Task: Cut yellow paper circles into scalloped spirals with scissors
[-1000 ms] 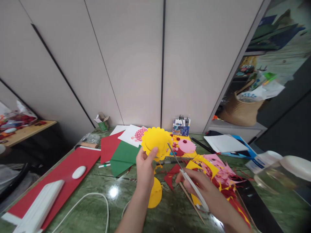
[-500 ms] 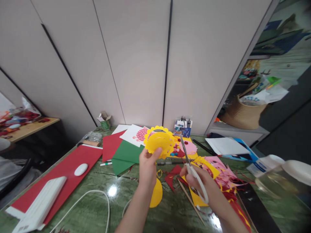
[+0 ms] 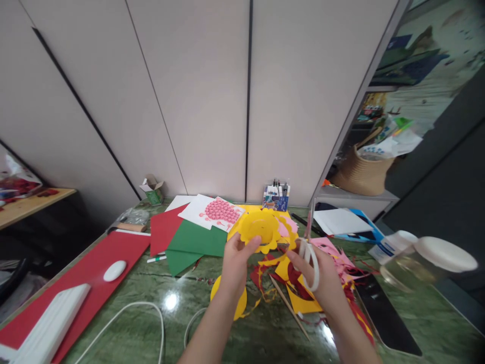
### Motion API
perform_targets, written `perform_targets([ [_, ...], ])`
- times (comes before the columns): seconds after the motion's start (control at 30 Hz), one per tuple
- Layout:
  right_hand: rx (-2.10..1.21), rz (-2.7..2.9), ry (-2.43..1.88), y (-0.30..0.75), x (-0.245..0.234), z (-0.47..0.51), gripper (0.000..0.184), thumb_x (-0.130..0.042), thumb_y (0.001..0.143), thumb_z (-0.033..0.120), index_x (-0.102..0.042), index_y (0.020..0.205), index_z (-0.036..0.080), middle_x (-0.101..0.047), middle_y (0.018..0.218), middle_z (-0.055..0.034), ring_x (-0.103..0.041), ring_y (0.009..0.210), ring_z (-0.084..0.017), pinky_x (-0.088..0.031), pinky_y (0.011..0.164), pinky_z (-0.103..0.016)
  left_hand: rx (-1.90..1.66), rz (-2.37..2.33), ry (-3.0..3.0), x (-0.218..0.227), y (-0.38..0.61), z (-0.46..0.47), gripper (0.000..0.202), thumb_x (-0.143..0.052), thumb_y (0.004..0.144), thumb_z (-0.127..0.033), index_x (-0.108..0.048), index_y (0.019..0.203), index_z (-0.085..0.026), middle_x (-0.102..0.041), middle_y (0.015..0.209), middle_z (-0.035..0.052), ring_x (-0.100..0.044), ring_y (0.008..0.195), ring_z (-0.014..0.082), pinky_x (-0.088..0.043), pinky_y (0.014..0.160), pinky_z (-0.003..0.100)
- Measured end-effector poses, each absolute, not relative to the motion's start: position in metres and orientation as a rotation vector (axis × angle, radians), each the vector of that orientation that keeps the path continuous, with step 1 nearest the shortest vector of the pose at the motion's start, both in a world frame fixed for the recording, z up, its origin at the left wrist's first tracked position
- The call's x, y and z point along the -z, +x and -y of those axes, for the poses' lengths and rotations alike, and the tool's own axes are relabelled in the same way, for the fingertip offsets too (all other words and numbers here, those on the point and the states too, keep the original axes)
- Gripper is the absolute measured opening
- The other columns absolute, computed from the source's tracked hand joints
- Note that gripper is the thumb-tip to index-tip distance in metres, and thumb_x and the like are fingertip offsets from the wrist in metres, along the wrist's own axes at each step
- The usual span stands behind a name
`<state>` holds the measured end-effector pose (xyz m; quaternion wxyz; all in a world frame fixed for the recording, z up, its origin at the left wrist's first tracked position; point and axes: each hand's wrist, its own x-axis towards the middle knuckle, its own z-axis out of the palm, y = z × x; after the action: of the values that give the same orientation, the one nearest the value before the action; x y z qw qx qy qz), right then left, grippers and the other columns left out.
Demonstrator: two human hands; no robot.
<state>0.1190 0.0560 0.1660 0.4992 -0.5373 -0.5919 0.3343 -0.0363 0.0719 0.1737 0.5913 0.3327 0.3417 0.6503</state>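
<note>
My left hand (image 3: 235,259) pinches the near edge of a yellow scalloped paper flower (image 3: 265,230), held up over the green marble table (image 3: 151,323). My right hand (image 3: 317,273) grips white-handled scissors (image 3: 308,247), blades pointing up, and its fingertips also touch the flower's right edge. A yellow paper disc (image 3: 231,298) lies on the table under my left wrist. A thin wooden stick (image 3: 288,307) lies below my right hand.
Red, yellow and pink paper scraps (image 3: 295,293) pile at right. Green (image 3: 193,241) and red sheets (image 3: 162,230), a card with pink dots (image 3: 216,211), a marker box (image 3: 276,197), a mouse (image 3: 114,270), a keyboard (image 3: 45,331), a white cable (image 3: 140,316) and a jar (image 3: 424,263).
The scissors swung from pointing at the flower to upright. My right hand rose to the flower's right edge. The flower tilted flatter and moved right.
</note>
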Motion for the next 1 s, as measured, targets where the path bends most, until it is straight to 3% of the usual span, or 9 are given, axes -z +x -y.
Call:
perform_targets([
  [0.13, -0.817, 1.627, -1.350, 0.130, -0.173, -0.056, 0.014, -0.061, 0.072, 0.027, -0.055, 0.064, 0.018, -0.053, 0.060, 0.0023, -0.047, 0.056, -0.015, -0.039, 0.053, -0.023, -1.503, -0.797, 0.837, -0.174, -0.047, -0.080, 0.028, -0.072, 0.069, -0.027, -0.068, 0.093, -0.015, -0.072, 0.093, 0.0058, -0.065, 0.088, 0.0183, -0.047, 0.083, 0.027],
  [0.3, -0.773, 1.692, -1.436, 0.136, -0.175, -0.060, 0.014, -0.058, 0.073, 0.031, -0.063, 0.072, 0.018, -0.062, 0.062, -0.0012, -0.057, 0.063, -0.021, -0.042, 0.055, -0.026, -1.397, -0.674, 0.694, -0.171, -0.054, -0.082, 0.021, -0.074, 0.067, -0.024, -0.068, 0.085, -0.016, -0.070, 0.077, 0.0014, -0.064, 0.069, 0.0110, -0.048, 0.064, 0.019],
  [0.53, -0.608, 1.663, -1.512, 0.135, -0.173, -0.065, 0.017, -0.056, 0.075, 0.035, -0.059, 0.072, 0.018, -0.065, 0.069, -0.0036, -0.058, 0.064, -0.021, -0.043, 0.058, -0.027, -1.154, -0.634, 0.435, -0.178, -0.055, -0.076, 0.029, -0.076, 0.058, -0.015, -0.066, 0.084, -0.018, -0.069, 0.074, -0.0003, -0.061, 0.058, 0.0105, -0.048, 0.052, 0.019],
  [0.67, -0.705, 1.725, -1.500, 0.137, -0.171, -0.067, 0.016, -0.059, 0.076, 0.035, -0.061, 0.077, 0.019, -0.066, 0.073, -0.0034, -0.058, 0.067, -0.022, -0.042, 0.061, -0.028, -1.221, -0.652, 0.514, -0.178, -0.053, -0.075, 0.028, -0.074, 0.058, -0.014, -0.066, 0.085, -0.016, -0.070, 0.080, 0.0019, -0.063, 0.065, 0.0125, -0.048, 0.058, 0.020],
  [0.83, -0.767, 1.667, -1.422, 0.139, -0.175, -0.058, 0.021, -0.052, 0.082, 0.039, -0.059, 0.081, 0.020, -0.057, 0.061, -0.0005, -0.055, 0.067, -0.022, -0.039, 0.056, -0.027, -1.456, -0.764, 0.775, -0.174, -0.051, -0.077, 0.030, -0.070, 0.070, -0.023, -0.065, 0.098, -0.016, -0.070, 0.096, 0.0052, -0.064, 0.087, 0.0191, -0.049, 0.075, 0.026],
  [1.0, -0.992, 1.803, -1.207, 0.131, -0.183, -0.039, 0.026, -0.045, 0.088, 0.041, -0.058, 0.086, 0.019, -0.056, 0.070, -0.0003, -0.050, 0.063, -0.016, -0.038, 0.057, -0.025, -1.598, -0.817, 0.811, -0.173, -0.053, -0.077, 0.025, -0.068, 0.074, -0.025, -0.063, 0.097, -0.015, -0.070, 0.093, 0.0046, -0.065, 0.085, 0.0181, -0.049, 0.075, 0.026],
])
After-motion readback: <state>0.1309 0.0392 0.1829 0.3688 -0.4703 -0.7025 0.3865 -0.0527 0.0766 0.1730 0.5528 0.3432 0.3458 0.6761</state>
